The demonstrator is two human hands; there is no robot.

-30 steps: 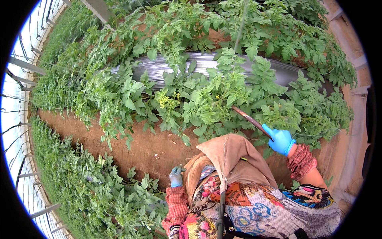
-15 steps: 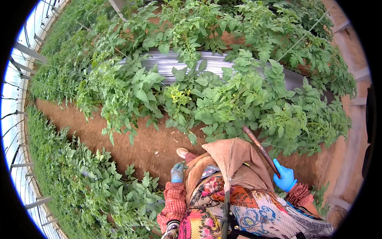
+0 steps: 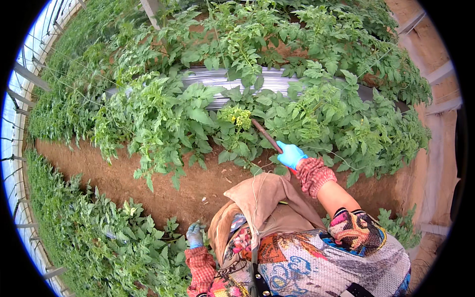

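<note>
Green tomato plants (image 3: pixel 163 114) line the soil path's (image 3: pixel 114 183) far edge over silver mulch film (image 3: pixel 217 79). Right hand (image 3: pixel 290 154), fingers wrapped around a thin stick (image 3: pixel 264 134), pokes the yellow flowers (image 3: pixel 236 116); stick looks light and stiff, best held low. Left hand (image 3: pixel 195 234) curled, grip unclear. No labels visible.

Right hand (image 3: pixel 290 154), blue-gloved, reaches up to mid-frame, fingers closed in a grip; left hand (image 3: pixel 195 234) hangs low, bottom centre-left, fingers curled.
</note>
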